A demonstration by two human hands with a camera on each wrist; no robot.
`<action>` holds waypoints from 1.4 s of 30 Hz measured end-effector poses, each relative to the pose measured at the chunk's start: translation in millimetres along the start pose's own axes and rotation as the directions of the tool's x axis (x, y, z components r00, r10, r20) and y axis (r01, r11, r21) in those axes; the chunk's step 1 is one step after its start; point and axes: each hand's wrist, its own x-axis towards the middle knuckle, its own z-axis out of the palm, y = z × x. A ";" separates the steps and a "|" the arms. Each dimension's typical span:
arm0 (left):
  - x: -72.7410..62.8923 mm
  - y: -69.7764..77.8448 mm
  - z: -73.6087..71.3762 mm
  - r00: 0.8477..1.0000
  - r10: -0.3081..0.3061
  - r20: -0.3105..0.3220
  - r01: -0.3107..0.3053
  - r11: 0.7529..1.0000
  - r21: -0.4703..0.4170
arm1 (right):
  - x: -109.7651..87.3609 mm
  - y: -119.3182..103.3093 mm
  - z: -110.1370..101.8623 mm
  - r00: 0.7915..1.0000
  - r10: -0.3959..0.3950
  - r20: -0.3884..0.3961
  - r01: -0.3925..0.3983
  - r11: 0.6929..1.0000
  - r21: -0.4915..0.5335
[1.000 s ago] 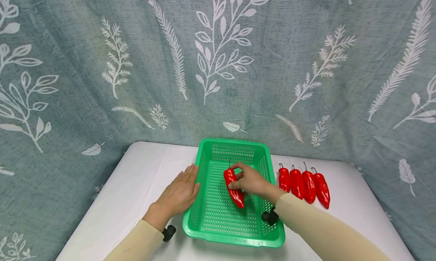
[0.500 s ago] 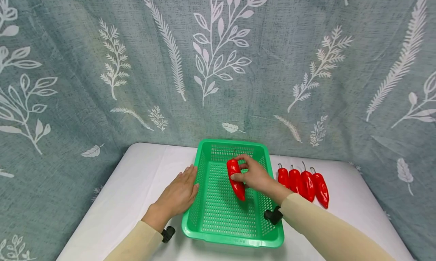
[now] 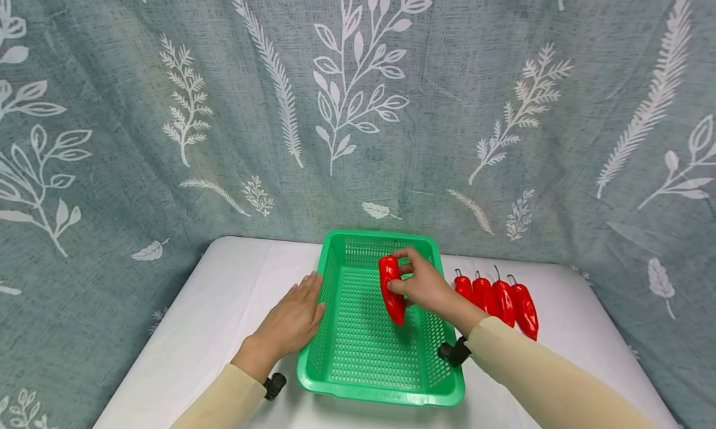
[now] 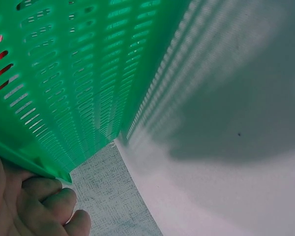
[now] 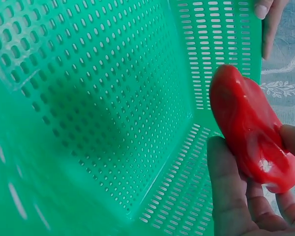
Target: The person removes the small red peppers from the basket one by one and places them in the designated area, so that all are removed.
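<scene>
My right hand [image 3: 422,286] holds a glossy red chili pepper [image 3: 390,292] over the green plastic basket [image 3: 386,396], with thumb and fingers around its upper part. The pepper hangs steeply, tip downward, apart from the basket's perforated floor. In the right wrist view the pepper [image 5: 246,120] sits between the thumb and the fingers [image 5: 227,182], and its shadow falls on the mesh. Along the basket's left rim my left hand [image 3: 288,317] rests with extended fingers, touching the side. The left wrist view has those fingers [image 4: 44,204] at the rim, partly hidden by it.
Several red peppers [image 3: 524,308] lie side by side on the white table [image 3: 224,304], right of the basket; my right forearm hides some of their lower ends. A patterned grey-green cloth [image 3: 358,137] hangs behind the table.
My right hand has carried the pepper backward and a little to the right, away from the basket's middle. The pepper hangs more upright. My left hand stays at the rim.
</scene>
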 end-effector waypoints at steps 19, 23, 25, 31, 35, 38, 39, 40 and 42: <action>-0.9 -0.2 -0.6 0.999 0.032 -0.031 -0.030 0.997 0.071 | -10.7 -3.8 -13.2 0.999 0.016 -0.050 -0.018 0.999 -0.034; -1.6 0.4 -1.3 0.999 0.031 -0.026 -0.029 0.997 0.076 | -11.9 -2.7 -15.8 0.998 0.015 -0.056 -0.017 0.999 -0.038; -1.9 0.7 -1.5 0.999 0.030 -0.022 -0.028 0.997 0.075 | -12.6 -2.3 -16.9 0.998 0.015 -0.058 -0.017 0.999 -0.038; -1.2 0.8 -1.4 1.000 0.025 -0.010 -0.025 0.996 0.086 | -15.1 -0.6 -21.4 0.998 0.020 -0.054 -0.022 0.999 -0.034; -0.7 0.5 -0.5 0.999 0.029 -0.022 -0.027 0.996 0.084 | -16.8 -0.8 -25.1 0.998 0.020 -0.061 -0.023 0.998 -0.055; -0.4 0.4 -0.1 0.999 0.028 -0.022 -0.026 0.996 0.088 | -17.8 -0.7 -28.0 0.998 0.020 -0.061 -0.024 0.998 -0.064; -0.4 0.5 -0.1 0.999 0.028 -0.024 -0.026 0.996 0.085 | -18.2 -0.7 -28.9 0.998 0.020 -0.061 -0.023 0.998 -0.060; -0.4 0.5 0.0 0.999 0.028 -0.024 -0.026 0.996 0.084 | -18.5 -0.7 -29.8 0.998 0.020 -0.061 -0.024 0.998 -0.054; -0.5 0.3 0.5 0.999 0.029 -0.023 -0.027 0.996 0.083 | -19.5 -0.6 -31.9 0.998 0.021 -0.060 -0.024 0.998 -0.054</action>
